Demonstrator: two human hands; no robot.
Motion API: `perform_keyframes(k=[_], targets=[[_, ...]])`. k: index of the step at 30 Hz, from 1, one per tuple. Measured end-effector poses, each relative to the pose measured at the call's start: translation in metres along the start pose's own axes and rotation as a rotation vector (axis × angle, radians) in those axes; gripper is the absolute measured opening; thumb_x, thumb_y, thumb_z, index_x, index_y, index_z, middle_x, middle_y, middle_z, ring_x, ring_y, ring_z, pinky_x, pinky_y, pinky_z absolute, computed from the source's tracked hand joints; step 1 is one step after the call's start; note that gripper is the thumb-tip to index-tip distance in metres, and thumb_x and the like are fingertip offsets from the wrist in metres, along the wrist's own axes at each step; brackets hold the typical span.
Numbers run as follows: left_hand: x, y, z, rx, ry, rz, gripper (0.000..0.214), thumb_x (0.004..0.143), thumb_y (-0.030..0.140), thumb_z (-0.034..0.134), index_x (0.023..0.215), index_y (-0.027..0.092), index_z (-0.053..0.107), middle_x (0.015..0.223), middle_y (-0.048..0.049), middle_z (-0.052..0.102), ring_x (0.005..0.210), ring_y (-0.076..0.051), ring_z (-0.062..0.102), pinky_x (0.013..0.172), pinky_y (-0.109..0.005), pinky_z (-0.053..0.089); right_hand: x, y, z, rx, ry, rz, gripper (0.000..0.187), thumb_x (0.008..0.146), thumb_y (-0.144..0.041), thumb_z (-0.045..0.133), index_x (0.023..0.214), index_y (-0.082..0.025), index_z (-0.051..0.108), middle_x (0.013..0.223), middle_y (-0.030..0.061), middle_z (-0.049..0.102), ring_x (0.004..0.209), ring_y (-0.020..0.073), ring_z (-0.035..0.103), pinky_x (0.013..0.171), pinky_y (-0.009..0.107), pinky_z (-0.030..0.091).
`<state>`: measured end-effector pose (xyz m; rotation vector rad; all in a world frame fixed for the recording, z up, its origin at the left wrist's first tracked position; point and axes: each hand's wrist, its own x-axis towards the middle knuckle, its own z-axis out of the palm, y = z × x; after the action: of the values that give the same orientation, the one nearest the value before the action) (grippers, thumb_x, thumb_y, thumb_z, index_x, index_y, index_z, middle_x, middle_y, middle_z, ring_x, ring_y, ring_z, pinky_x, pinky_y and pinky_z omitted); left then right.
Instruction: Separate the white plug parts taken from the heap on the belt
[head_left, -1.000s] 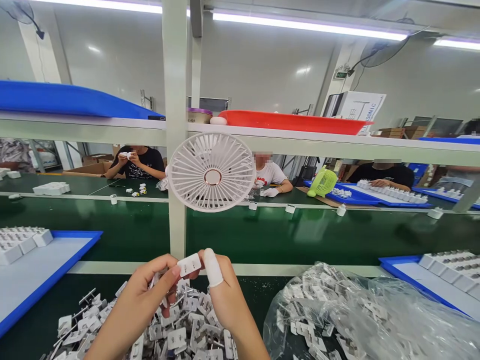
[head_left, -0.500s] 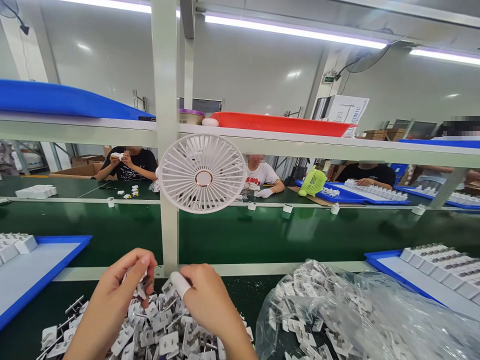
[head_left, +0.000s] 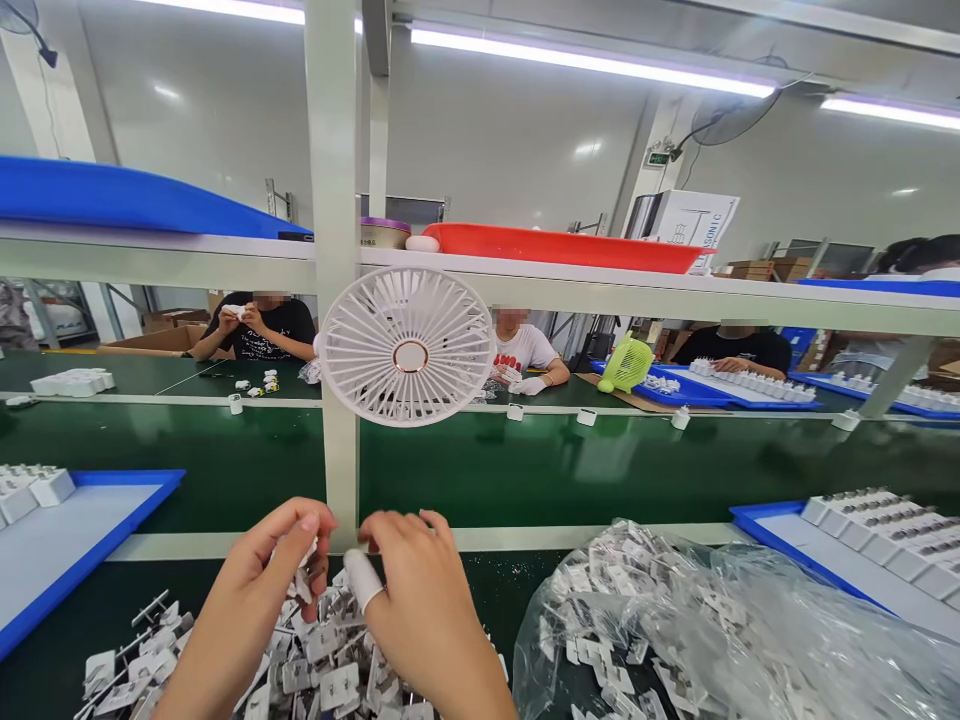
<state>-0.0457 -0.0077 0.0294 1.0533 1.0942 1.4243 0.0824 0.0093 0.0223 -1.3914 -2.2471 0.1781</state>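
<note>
left hand (head_left: 247,600) grip pinches white part (head_left: 305,556) | right hand (head_left: 424,610) grip: cannot tell | parts pile (head_left: 330,680) at bench (head_left: 517,590) near edge, bag (head_left: 750,640) just right

A heap of small white parts (head_left: 322,670) lies on the green worktop (head_left: 510,590), the clear plastic bag (head_left: 712,640) to its right and the round white fan (head_left: 409,347) behind.

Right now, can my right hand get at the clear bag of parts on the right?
Probably yes: the right hand hovers over the loose pile, and only bare green table lies between it and the clear bag.
</note>
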Motion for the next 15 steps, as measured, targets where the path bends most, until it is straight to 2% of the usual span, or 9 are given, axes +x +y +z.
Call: perform_keyframes(k=[3, 6, 9, 15], targets=[[-0.004, 0.004, 0.007, -0.1, 0.012, -0.053, 0.03, 0.072, 0.047, 0.054, 0.088, 0.022, 0.055, 0.064, 0.0036, 0.048, 0.048, -0.01, 0.042, 0.038, -0.02, 0.033, -0.006, -0.012, -0.017, 0.172, 0.089, -0.082, 0.024, 0.083, -0.014, 0.041, 0.102, -0.024, 0.05, 0.098, 0.0021, 0.058, 0.088, 0.0191, 0.048, 0.079, 0.035, 0.037], [-0.007, 0.006, 0.011, -0.112, 0.037, -0.089, 0.04, 0.072, 0.049, 0.052, 0.103, 0.023, 0.052, 0.069, 0.0022, 0.053, 0.048, -0.01, 0.041, 0.038, -0.02, 0.032, -0.008, -0.019, -0.017, 0.279, 0.114, -0.144, 0.03, 0.083, -0.015, 0.045, 0.109, -0.028, 0.048, 0.109, 0.001, 0.054, 0.095, 0.02, 0.045, 0.08, 0.034, 0.038], [-0.008, 0.006, 0.012, -0.103, 0.026, -0.113, 0.049, 0.071, 0.052, 0.051, 0.112, 0.025, 0.047, 0.072, 0.0017, 0.056, 0.047, -0.01, 0.04, 0.038, -0.02, 0.033, -0.007, -0.018, -0.013, 0.284, 0.124, -0.166, 0.027, 0.084, -0.016, 0.045, 0.107, -0.027, 0.051, 0.108, 0.0019, 0.054, 0.096, 0.0208, 0.044, 0.081, 0.035, 0.038], [-0.009, 0.004, 0.012, -0.112, -0.048, -0.124, 0.055, 0.071, 0.054, 0.051, 0.116, 0.024, 0.043, 0.06, 0.0039, 0.052, 0.046, -0.011, 0.04, 0.038, -0.021, 0.033, -0.007, -0.012, -0.016, 0.371, 0.158, -0.182, 0.027, 0.078, -0.009, 0.052, 0.098, -0.026, 0.056, 0.096, -0.0011, 0.058, 0.089, 0.0171, 0.046, 0.077, 0.03, 0.039]])
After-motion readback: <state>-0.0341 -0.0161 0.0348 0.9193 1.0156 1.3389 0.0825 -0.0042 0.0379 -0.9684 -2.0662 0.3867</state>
